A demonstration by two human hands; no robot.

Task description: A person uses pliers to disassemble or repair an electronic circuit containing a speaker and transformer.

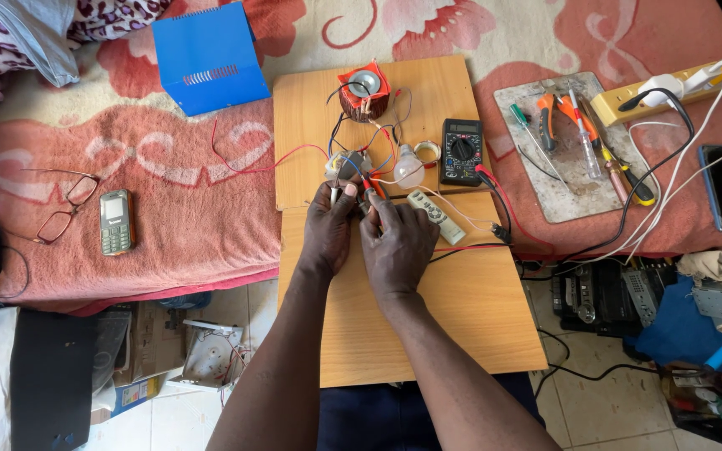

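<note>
My left hand (328, 230) and right hand (396, 242) rested side by side on wooden board (461, 309), each pinching wire ends (353, 194) at small component (346, 164). Beyond: light bulb (409, 169), black multimeter (462, 150), toroidal coil (363, 93). Far left: blue metal box (208, 57). Right: tray of screwdrivers (566, 146).

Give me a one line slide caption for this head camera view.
Both hands, left hand and right hand, pinch wires on a wooden board near a multimeter and bulb.
</note>
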